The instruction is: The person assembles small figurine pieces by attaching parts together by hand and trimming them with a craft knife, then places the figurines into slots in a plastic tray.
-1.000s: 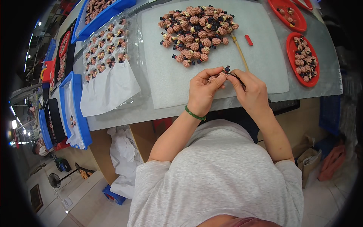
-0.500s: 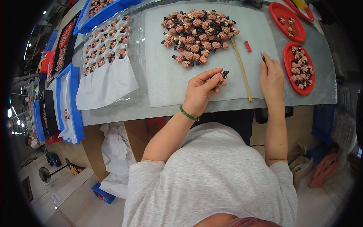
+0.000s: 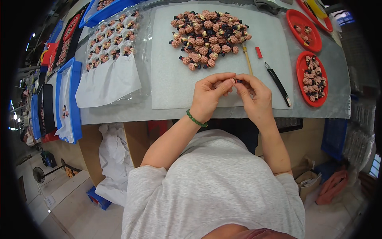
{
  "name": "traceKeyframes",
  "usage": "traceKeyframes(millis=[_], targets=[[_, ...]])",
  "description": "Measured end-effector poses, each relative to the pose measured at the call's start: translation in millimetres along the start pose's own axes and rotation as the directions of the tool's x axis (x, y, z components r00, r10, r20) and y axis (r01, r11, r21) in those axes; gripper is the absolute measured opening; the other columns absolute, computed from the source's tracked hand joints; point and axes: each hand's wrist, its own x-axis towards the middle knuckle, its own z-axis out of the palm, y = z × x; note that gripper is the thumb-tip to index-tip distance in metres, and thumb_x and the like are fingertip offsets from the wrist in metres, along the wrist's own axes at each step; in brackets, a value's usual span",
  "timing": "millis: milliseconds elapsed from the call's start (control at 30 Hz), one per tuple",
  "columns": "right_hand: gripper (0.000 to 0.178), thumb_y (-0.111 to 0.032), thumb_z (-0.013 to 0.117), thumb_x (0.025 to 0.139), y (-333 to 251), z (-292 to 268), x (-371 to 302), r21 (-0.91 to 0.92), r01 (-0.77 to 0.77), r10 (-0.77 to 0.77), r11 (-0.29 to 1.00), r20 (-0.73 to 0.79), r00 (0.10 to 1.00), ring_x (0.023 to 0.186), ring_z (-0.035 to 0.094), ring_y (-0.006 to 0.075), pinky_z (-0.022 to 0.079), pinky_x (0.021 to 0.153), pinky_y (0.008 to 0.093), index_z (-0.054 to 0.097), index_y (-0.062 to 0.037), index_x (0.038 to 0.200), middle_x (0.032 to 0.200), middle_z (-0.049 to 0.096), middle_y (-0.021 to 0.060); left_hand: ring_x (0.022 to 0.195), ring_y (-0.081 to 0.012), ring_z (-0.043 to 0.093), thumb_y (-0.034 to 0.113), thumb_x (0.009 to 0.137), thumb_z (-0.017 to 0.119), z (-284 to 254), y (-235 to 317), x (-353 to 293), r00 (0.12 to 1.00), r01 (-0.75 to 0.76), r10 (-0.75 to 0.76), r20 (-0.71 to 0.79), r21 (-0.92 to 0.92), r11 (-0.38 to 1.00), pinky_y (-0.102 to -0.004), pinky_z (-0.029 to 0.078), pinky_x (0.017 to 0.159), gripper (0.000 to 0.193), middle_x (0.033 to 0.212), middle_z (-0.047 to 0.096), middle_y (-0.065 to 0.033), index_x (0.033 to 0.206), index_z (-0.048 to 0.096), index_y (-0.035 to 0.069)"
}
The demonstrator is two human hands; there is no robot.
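My left hand [image 3: 207, 95] pinches a small figurine [image 3: 217, 84] with a knobbly pink top. The fingertips of my right hand [image 3: 256, 97] close on its other end, where a bit of dark blue shows. Fingers cover most of it. Both hands are over the front part of the white mat [image 3: 167, 85]. Beyond them lies a heap of similar pink and dark blue figurines [image 3: 211, 38]. To the right of my right hand a black-handled craft knife [image 3: 277, 84] lies on the mat, blade pointing away. A thin wooden stick [image 3: 247, 59] reaches from the heap toward my hands.
A small red block [image 3: 258, 52] lies near the knife tip. Red oval trays [image 3: 300, 81] with figurines stand at the right. On the left are a plastic-covered sheet of figurines in rows [image 3: 109, 44], white paper [image 3: 107, 85] and a blue tray [image 3: 76, 95].
My right hand has put the craft knife down on the mat and moved left to the figurine. My left hand still holds the figurine in about the same place.
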Motion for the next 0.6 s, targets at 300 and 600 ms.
traceKeyframes(millis=[300, 600], targets=[[0.027, -0.002, 0.058, 0.075, 2, -37, 42, -0.486, 0.169, -0.231, 0.858, -0.07, 0.97, 0.069, 0.057, 0.017, 0.046, 0.062, 0.0271, 0.056, -0.0022, 0.101, 0.082, 0.06, 0.0123, 0.076, -0.0114, 0.054, 0.007, 0.085, 0.052, -4, 3, 9, 0.996, 0.09, -0.085, 0.031, -0.227, 0.97, -0.0201, 0.043, 0.065, 0.022, 0.088, 0.058, -0.0069, 0.105, 0.053, -0.003], [0.017, -0.015, 0.058, 0.074, 31, -48, 95, -0.896, 0.16, -0.266, 0.413, 0.05, 0.963, 0.073, 0.057, 0.029, 0.044, 0.066, 0.0383, 0.061, -0.0066, 0.089, 0.075, 0.06, 0.0115, 0.091, -0.0188, 0.058, 0.007, 0.083, 0.054, -7, 0, 8, 0.994, 0.101, -0.108, -0.002, -0.341, 0.935, -0.0213, 0.046, 0.069, 0.019, 0.099, 0.058, -0.0125, 0.101, 0.051, 0.001]])
